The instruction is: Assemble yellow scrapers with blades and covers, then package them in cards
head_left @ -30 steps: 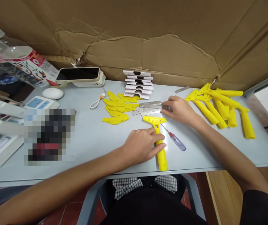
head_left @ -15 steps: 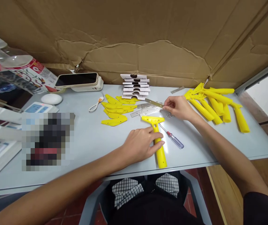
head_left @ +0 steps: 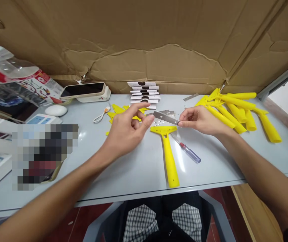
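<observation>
A flat metal scraper blade [head_left: 166,118] with holes is pinched at its right end by the fingers of my right hand [head_left: 195,119]. My left hand [head_left: 127,126] is raised at the other end, index finger and thumb apart. Its thumb tip is at the blade's left end; whether they touch I cannot tell. Just below lies a yellow scraper handle [head_left: 169,158], its wide head under the blade and its grip toward the table's front edge. A screwdriver [head_left: 190,153] with a clear handle rests to its right. Behind the held blade are more loose blades [head_left: 169,113].
Yellow flat pieces [head_left: 118,109] lie partly hidden behind my left hand. Several yellow handles [head_left: 242,116] are heaped at right. Folded white paper sleeves [head_left: 144,92] stand by the cardboard wall [head_left: 159,64]. A phone [head_left: 83,90], white mouse [head_left: 56,110] and bottles [head_left: 30,80] are left.
My left hand has let go of the yellow scraper handle and risen to the blade's left end. My right hand has brought the blade nearer, over the handle's head.
</observation>
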Demonstrator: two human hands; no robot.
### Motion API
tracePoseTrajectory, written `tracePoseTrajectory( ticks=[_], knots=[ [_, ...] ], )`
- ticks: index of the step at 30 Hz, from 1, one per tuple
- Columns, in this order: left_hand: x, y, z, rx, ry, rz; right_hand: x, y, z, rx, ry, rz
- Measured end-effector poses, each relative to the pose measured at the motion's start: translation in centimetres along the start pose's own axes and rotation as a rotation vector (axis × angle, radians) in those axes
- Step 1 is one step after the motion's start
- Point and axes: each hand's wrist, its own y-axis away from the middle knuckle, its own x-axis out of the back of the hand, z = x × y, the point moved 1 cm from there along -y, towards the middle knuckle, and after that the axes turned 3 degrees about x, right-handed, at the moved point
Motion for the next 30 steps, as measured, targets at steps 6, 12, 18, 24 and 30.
tracePoseTrajectory(
  ticks=[6,12,18,24,30],
  knots=[
    [-0.4,-0.6,-0.6,0.097,0.134,-0.104,-1.0,0.2,-0.6,-0.003,0.015,-0.055],
    [0.0,-1.9,-1.7,0.319,0.342,-0.031,-2.3,0.7,-0.6,0.112,0.348,0.207],
    [1.1,-3.5,-2.3,0.385,0.556,0.097,-7.9,3.2,-2.3,0.055,0.925,-0.026],
    [0.5,-2.7,-1.6,0.451,0.586,0.004,-9.6,3.4,-2.3,-0.009,0.996,-0.106],
    [0.3,-2.4,-1.6,0.414,0.575,0.03,-8.8,3.4,-2.3,-0.102,0.809,-0.136]
  ],
)
